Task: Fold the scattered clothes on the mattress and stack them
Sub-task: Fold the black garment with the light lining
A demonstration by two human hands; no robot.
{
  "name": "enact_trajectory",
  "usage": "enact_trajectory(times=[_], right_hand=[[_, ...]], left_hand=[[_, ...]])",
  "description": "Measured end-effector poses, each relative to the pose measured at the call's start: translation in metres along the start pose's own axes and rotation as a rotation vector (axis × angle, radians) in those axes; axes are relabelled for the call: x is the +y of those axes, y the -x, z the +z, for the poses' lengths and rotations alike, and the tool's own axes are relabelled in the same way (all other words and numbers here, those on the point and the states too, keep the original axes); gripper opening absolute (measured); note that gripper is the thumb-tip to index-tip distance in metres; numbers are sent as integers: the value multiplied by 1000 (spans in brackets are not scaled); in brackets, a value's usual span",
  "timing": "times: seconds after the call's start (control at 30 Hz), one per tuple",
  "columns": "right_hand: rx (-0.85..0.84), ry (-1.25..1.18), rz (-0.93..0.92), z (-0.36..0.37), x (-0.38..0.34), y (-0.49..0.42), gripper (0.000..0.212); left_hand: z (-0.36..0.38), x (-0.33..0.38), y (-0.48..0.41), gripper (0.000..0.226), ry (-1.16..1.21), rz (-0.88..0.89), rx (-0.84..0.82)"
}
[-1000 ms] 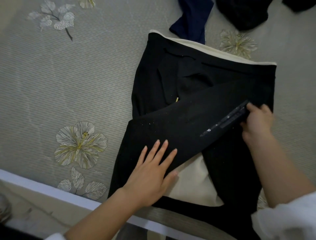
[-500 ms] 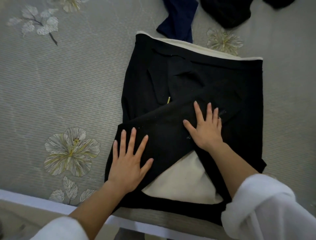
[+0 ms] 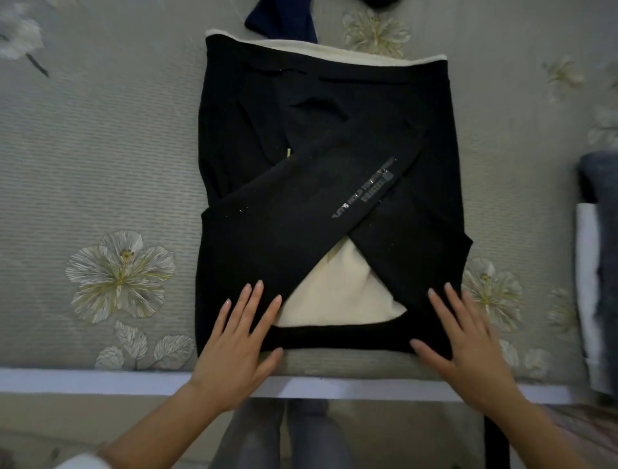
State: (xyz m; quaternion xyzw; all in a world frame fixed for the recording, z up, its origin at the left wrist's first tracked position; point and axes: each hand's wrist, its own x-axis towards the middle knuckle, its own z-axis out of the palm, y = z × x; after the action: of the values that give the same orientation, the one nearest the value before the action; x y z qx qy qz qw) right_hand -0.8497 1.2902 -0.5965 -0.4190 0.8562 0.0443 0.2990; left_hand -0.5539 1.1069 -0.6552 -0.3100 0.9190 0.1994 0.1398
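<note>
Both hands flat, fingers [image 3: 255, 298] spread | left hand [image 3: 234, 348], right hand [image 3: 468, 348] on black garment [image 3: 284, 241] near edge

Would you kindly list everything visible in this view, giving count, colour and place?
black long-sleeved top with cream lining: one, black and cream, mattress centre, sleeves crossed
navy blue cloth: one, navy, far edge, behind the top
black cloth: one, black, far edge, mostly cropped
grey and white fabric pile: one, right edge, blurred
grey flower-printed mattress: one, grey, under everything
white bed edge: one, white, near side
grey trousers: one pair, grey, bottom centre
left hand: flat, near-left corner of the top
right hand: flat, near-right corner
</note>
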Motion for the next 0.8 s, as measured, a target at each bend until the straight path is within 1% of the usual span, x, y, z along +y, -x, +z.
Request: enact_trajectory(times=[0.07,0.1,0.17,0.23,0.33,0.37,0.4,0.47,0.53,0.63,0.73,0.8], right_hand=[[-108,96,-63,15,14,12,88],[-125,129,-90,22,16,14,93],[-93,173,-148,35,13,9,103],[-42,237,-198,46,5,-2,110],[46,275,-176,56,-9,-16,113],[74,301,-164,55,-13,-20,109],[106,315,-159,52,-15,-23,100],[83,263,-138,38,-18,-29,82],[12,203,-124,14,-21,-28,73],[-110,217,-148,-18,-22,-11,63],[-206,168,-149,-41,-20,21,52],[-301,126,-158,-53,-17,44,45]], left_hand=[[2,5,-1,85,-21,-12,-28],[2,8,-2,91,-34,-8,-33],[5,15,-7,101,-61,34,-23],[9,21,-13,107,-100,55,-12],[5,31,-22,109,-185,20,-2],[3,34,-25,105,-223,17,-17],[0,36,-27,98,-267,9,-53],[-14,41,-28,85,-310,-9,-113],[-29,47,-28,77,-274,-16,-128],[-56,56,-21,73,-180,-26,-202],[-79,65,-1,68,-100,2,-347],[-94,72,17,63,-44,38,-473]])
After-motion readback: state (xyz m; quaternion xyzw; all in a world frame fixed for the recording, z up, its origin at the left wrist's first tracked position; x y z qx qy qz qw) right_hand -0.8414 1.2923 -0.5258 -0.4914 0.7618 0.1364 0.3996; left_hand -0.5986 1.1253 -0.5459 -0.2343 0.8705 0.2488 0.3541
